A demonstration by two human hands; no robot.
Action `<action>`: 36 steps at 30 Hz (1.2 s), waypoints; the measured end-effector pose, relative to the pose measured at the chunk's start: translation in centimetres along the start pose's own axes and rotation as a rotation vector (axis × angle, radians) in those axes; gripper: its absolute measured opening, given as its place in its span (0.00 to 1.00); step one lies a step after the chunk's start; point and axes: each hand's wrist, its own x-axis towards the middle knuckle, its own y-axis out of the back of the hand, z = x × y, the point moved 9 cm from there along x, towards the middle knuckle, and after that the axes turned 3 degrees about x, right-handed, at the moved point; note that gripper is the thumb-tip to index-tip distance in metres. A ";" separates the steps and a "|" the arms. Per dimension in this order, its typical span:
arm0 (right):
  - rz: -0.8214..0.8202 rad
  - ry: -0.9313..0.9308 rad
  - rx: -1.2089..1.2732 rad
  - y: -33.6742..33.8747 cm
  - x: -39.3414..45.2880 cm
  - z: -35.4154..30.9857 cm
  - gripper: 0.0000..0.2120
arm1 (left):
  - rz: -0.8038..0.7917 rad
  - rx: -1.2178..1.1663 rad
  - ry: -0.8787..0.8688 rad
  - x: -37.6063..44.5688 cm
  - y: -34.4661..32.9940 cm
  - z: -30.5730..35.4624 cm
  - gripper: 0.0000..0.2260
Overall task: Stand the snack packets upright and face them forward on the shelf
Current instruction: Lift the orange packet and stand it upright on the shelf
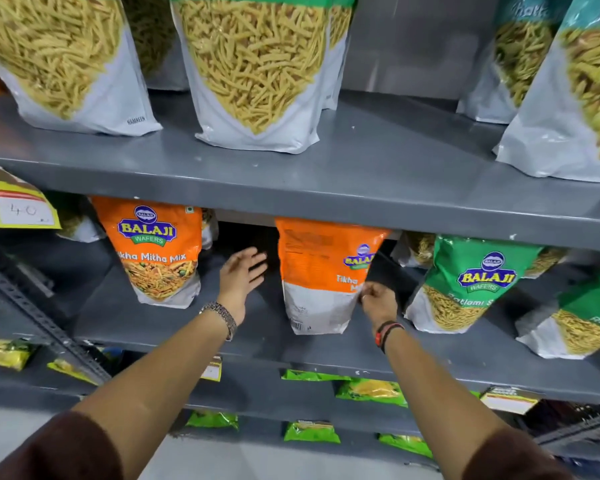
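Right hand point(378, 299) pinches the right edge of the orange-and-white plastic snack packet point(321, 271), mid-width on the grey metal middle shelf point(194, 327), upright but turned sideways; left hand point(241, 271) is spread, empty, just left of it. Judging by layout: orange Tikha Mitha Mix packet point(160, 251) towards the left end and green Ratlami packet point(471, 282) to the right already face front, so this one needs rotating.

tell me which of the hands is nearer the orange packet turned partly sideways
The right hand: it pinches the right edge of the turned orange packet. The left hand is open, apart from the packet on its left, in the gap.
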 end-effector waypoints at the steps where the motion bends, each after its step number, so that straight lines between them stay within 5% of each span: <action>1: 0.004 -0.025 0.040 0.2 0.1 0.6 0.13 | -0.007 0.030 0.023 -0.2 0.0 -0.8 0.16; 8: -0.102 -0.095 0.186 0.1 0.1 1.0 0.13 | -0.303 0.396 0.325 -3.1 -1.2 -8.1 0.22; 11: -0.091 -0.096 0.093 1.0 -0.8 1.3 0.16 | -0.381 0.411 0.302 -3.5 -2.8 -8.6 0.24; 16: -0.238 -0.095 0.055 -0.2 -4.7 2.5 0.15 | -0.325 0.325 0.256 -1.9 -5.2 -7.8 0.13; 22: -0.461 -0.114 0.142 -3.0 -8.1 2.3 0.12 | -0.266 0.264 0.248 -0.3 -7.7 -7.9 0.24; 29: -0.335 -0.100 0.072 0.9 -5.2 1.7 0.10 | -0.094 0.293 0.235 -2.1 -4.2 -9.6 0.24; 33: -0.185 -0.101 0.223 2.4 -2.7 0.3 0.17 | -0.114 0.352 0.238 -4.8 -2.3 -10.9 0.27; 36: -0.250 -0.138 0.251 0.7 -1.6 -1.7 0.26 | -0.224 0.314 0.290 -7.8 -3.4 -11.5 0.25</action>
